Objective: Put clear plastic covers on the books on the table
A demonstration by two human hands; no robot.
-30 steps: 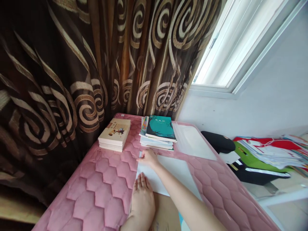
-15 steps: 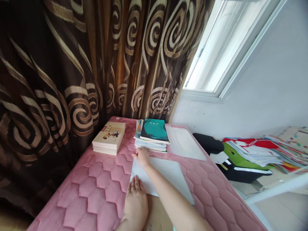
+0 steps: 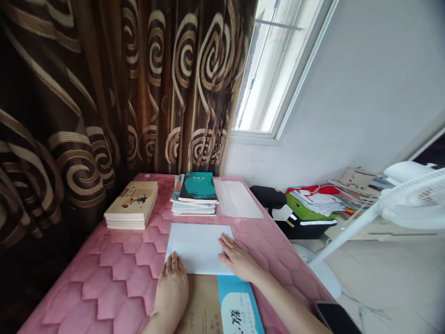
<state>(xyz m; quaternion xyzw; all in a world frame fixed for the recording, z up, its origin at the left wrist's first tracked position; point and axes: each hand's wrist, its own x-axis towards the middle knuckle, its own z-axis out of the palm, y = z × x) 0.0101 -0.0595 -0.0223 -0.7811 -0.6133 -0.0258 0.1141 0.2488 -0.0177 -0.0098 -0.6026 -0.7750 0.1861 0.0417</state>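
A white sheet [image 3: 200,246] lies across the upper part of a book [image 3: 205,306] whose brown and blue cover, with printed characters, shows below it. My left hand [image 3: 172,285] presses flat at the sheet's left edge, fingers stretched out. On the right edge rests my right hand [image 3: 239,260], its fingers spread and pointing up and left. Neither hand grips anything. The sheet hides the book's upper part, and my left forearm covers part of its left side.
Both stand on a pink quilted surface [image 3: 118,273]: a stack of cream books [image 3: 130,206] and a pile with a teal book [image 3: 198,186] on top. Clear plastic sheets [image 3: 239,199] lie beside them. A phone [image 3: 335,317] is near the right edge, and a white fan [image 3: 413,199] stands beyond.
My right hand has moved from the sheet's upper left corner to its right edge, uncovering the book's blue part. My left hand stays on the left edge. The view has swung right.
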